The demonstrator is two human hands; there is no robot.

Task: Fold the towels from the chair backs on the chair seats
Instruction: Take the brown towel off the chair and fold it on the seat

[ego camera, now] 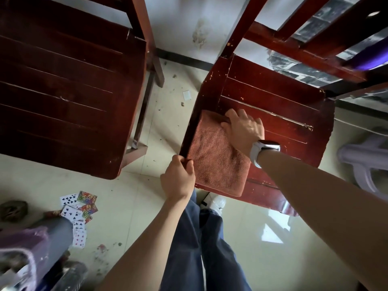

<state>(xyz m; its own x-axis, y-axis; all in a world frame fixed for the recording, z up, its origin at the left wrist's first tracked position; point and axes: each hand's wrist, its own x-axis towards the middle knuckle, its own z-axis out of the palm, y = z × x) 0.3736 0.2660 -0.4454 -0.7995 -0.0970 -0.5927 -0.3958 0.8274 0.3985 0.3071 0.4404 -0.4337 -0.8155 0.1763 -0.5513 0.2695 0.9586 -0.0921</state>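
A folded pinkish-brown towel (216, 160) lies on the front left part of the right chair's wooden seat (283, 114). My right hand (243, 129), with a white watch on the wrist, rests on the towel's far right corner, and its fingers curl over that edge. My left hand (178, 177) grips the front left corner of the same seat, beside the towel's near left corner. The left chair's seat (63, 85) is bare, and no towel shows on either chair back.
The two dark red chairs stand side by side with a strip of tiled floor (163, 114) between them. Playing cards (78, 215) lie scattered on the floor at lower left. A white plastic stool (367, 164) stands at the right. My legs and shoes are below the right chair.
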